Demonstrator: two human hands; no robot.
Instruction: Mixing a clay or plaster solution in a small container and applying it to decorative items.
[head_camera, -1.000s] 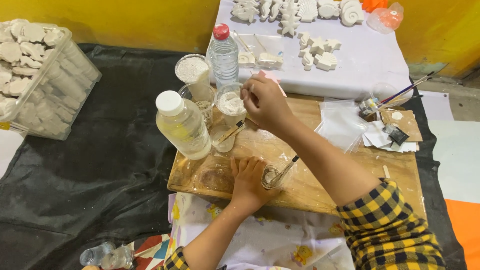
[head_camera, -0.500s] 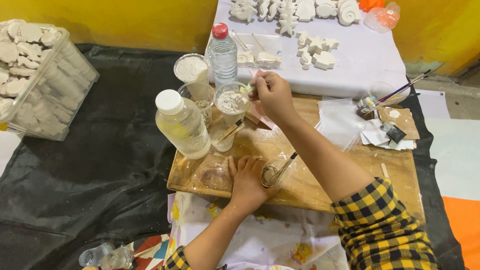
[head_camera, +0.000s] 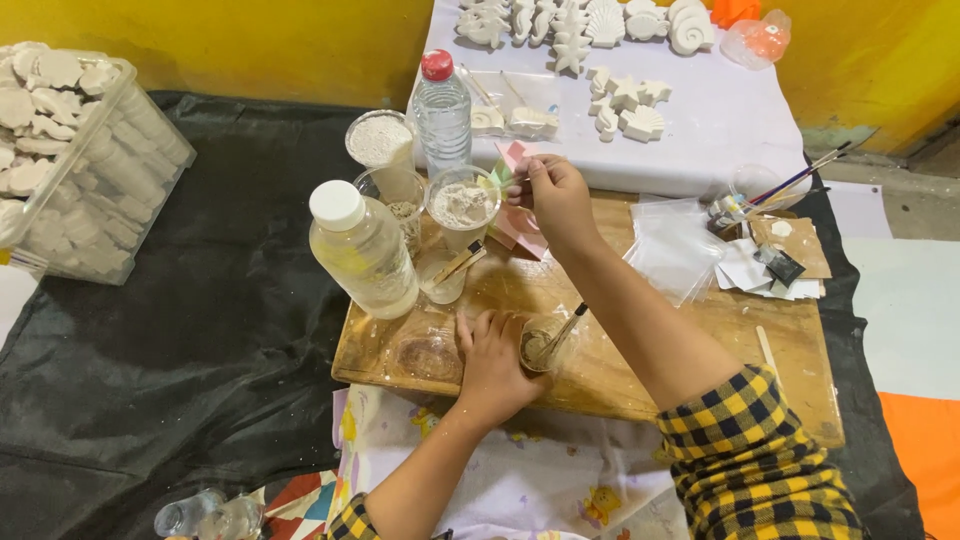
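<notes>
A small craft workshop on the floor: white plaster shell figures (head_camera: 640, 122) on a cloth, cups of plaster powder (head_camera: 379, 140), paint brushes (head_camera: 800, 180), a wooden board (head_camera: 640, 370).

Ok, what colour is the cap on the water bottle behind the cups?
Red. The cap on the clear water bottle shows best in the head view, its only view.

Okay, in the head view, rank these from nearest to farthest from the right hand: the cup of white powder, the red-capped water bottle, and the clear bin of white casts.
1. Cup of white powder: just left of the right hand, nearly touching.
2. Red-capped water bottle: up and to the left, at the board's far edge.
3. Clear bin of white casts: far left, on the black sheet.
</notes>
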